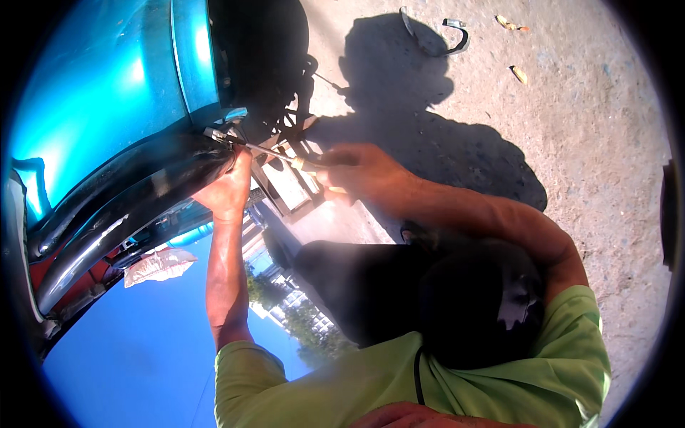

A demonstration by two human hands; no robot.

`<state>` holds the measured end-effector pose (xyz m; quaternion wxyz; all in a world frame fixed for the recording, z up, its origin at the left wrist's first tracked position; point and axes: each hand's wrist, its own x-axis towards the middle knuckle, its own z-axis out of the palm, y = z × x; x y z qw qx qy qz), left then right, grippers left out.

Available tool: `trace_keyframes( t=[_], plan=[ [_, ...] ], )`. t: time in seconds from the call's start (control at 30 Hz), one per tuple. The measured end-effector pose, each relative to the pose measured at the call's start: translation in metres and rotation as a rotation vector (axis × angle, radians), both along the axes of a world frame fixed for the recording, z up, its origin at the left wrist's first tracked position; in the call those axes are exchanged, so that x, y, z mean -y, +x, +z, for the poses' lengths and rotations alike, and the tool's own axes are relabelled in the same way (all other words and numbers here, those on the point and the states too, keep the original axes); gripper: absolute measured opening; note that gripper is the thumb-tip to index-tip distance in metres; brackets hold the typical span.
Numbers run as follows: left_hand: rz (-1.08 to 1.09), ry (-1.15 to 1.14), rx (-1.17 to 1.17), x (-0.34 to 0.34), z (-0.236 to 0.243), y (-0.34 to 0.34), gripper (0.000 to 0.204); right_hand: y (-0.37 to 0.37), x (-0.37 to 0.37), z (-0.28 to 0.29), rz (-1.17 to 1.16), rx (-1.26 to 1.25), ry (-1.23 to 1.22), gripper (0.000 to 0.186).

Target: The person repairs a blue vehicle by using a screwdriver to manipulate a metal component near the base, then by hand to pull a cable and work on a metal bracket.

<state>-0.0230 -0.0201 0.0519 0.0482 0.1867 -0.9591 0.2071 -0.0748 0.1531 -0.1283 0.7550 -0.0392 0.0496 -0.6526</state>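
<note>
My right hand [360, 171] is closed around the pale handle of a screwdriver [275, 153]. Its thin metal shaft points left, toward the end of a black curved bumper [153, 175] on a shiny blue vehicle [107, 78]. Near the shaft's tip is a small silver metal piece [212, 133] at the bumper's end. My left hand [230, 187] grips that same bumper end from below, close to the screwdriver's tip. Some of its fingers are hidden behind the bumper, and I cannot make out exactly what the tip touches.
A dark wheel [264, 57] stands beside the blue body. On the sunlit concrete ground [592, 128] lie a black curved strip with a metal end [458, 36] and several dry leaves [519, 74]. My dark-clothed leg [364, 282] is bent below my right arm. A pale packet-like piece [158, 267] shows under the bumper.
</note>
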Motion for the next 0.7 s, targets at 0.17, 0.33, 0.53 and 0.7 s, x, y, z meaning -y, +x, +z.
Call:
trace_keyframes(
  t=[0.17, 0.33, 0.53, 0.7],
  plan=[
    [-0.005, 0.012, -0.006, -0.001, 0.0, -0.005, 0.054, 0.018, 0.006, -0.007, 0.165, 0.577, -0.037, 0.039],
    [-0.022, -0.084, 0.084, -0.004, 0.003, -0.006, 0.047, 0.016, 0.006, -0.001, -0.15, -0.4, -0.05, 0.03],
    [0.017, -0.089, 0.024, -0.008, 0.004, -0.005, 0.037, 0.015, -0.003, 0.011, -0.439, -0.953, 0.119, 0.03],
    [-0.002, -0.211, 0.116, 0.002, 0.005, 0.005, 0.072, 0.005, -0.007, 0.015, -0.11, -0.323, 0.126, 0.033]
  ],
)
